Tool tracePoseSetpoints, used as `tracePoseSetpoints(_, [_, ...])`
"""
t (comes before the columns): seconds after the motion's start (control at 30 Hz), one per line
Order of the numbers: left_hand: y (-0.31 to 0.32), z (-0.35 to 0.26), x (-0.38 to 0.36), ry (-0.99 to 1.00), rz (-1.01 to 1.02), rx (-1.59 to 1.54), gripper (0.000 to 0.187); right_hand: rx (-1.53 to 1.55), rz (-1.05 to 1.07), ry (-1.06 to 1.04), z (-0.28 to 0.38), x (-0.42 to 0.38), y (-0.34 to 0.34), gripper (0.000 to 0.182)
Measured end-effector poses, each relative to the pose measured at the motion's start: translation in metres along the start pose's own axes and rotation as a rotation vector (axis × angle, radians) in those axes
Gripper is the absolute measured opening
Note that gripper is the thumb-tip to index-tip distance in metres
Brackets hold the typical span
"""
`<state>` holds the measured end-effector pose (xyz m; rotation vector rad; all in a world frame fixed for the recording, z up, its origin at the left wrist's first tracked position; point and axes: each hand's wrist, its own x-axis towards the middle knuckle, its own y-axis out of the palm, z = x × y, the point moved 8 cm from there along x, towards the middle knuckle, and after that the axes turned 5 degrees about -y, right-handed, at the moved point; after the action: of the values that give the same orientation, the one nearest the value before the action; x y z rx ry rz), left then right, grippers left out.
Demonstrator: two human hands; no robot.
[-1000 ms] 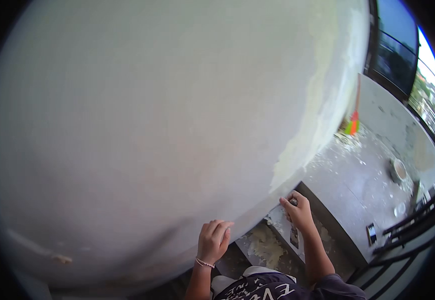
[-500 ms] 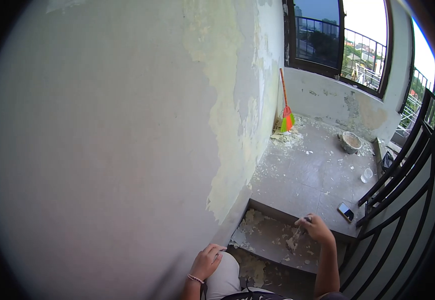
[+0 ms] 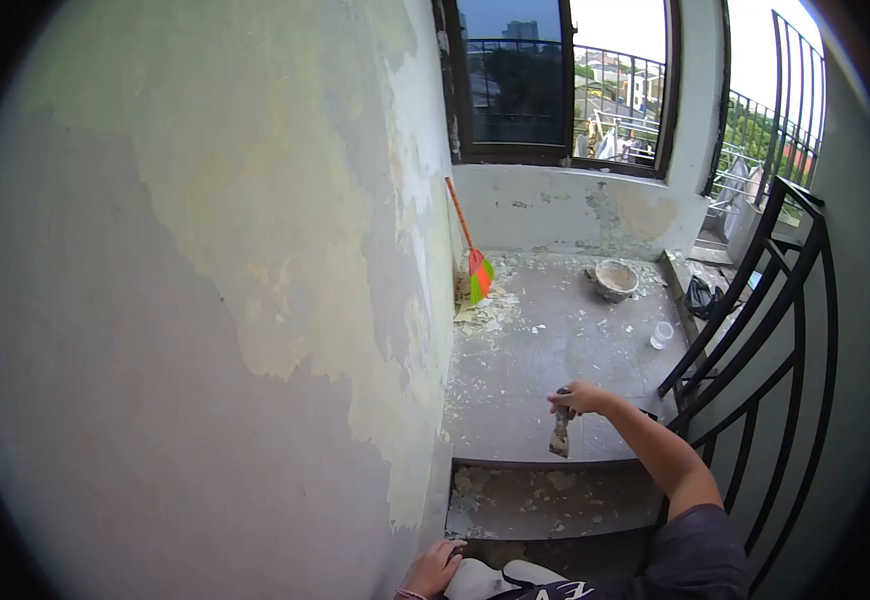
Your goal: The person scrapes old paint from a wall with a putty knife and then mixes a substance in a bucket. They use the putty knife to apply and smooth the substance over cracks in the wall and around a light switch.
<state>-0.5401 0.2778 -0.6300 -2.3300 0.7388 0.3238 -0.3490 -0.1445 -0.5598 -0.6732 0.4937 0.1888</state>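
Observation:
My right hand (image 3: 583,398) is closed around the handle of a putty knife (image 3: 560,441), its dirty blade pointing down above the landing near the top step edge. Low in the view, my left hand (image 3: 435,570) lies on my knee beside the wall, fingers stretched out; its lower part is cut off by the frame. Flakes of old paint litter the step (image 3: 525,497) in front of my knees. On my left the wall (image 3: 285,300) shows large patches where paint has come off.
A broom (image 3: 475,262) leans in the corner over a heap of paint flakes. On the landing (image 3: 545,370) stand a bucket (image 3: 616,281) of greyish material and a clear plastic cup (image 3: 662,335). Black railing (image 3: 755,325) runs along the right, with a black bag (image 3: 702,298) behind it.
The view has turned right and tilted up. My right hand has moved forward with the putty knife, from over the step to over the landing. My left hand stays on the knee.

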Motion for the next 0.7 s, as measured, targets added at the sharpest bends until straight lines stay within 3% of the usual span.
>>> tracePoseSetpoints(0.03, [-0.006, -0.012, 0.003, 0.006, 0.021, -0.064, 0.035, 0.001, 0.057, -0.031, -0.005, 0.014, 0.013, 0.053])
tracePoseSetpoints(0.13, [-0.010, -0.019, 0.033, 0.013, 0.095, 0.052, 0.035, -0.105, 0.195, -0.089, 0.006, 0.005, 0.042, 0.054])
tracePoseSetpoints(0.27, [-0.049, -0.117, 0.053, 0.023, 0.131, 0.128, 0.034, 0.055, 0.339, -0.190, 0.030, -0.004, 0.049, 0.053])
tracePoseSetpoints(0.33, [-0.048, -0.141, 0.076, -0.026, 0.200, 0.161, 0.033, 0.231, 0.345, -0.187, 0.033, -0.002, 0.036, 0.052])
tracePoseSetpoints(0.53, [-0.019, -0.186, 0.166, 0.350, 0.213, 0.148, 0.032, 0.486, 0.234, -0.001, -0.031, 0.022, -0.037, 0.058])
tracePoseSetpoints(0.63, [-0.052, -0.277, 0.186, 0.351, 0.118, 0.189, 0.031, 0.593, 0.203, 0.081, -0.042, 0.020, -0.079, 0.058])
tracePoseSetpoints(0.7, [-0.080, -0.346, 0.191, 0.198, 0.100, 0.180, 0.031, 0.703, 0.180, 0.083, -0.024, 0.006, -0.108, 0.056])
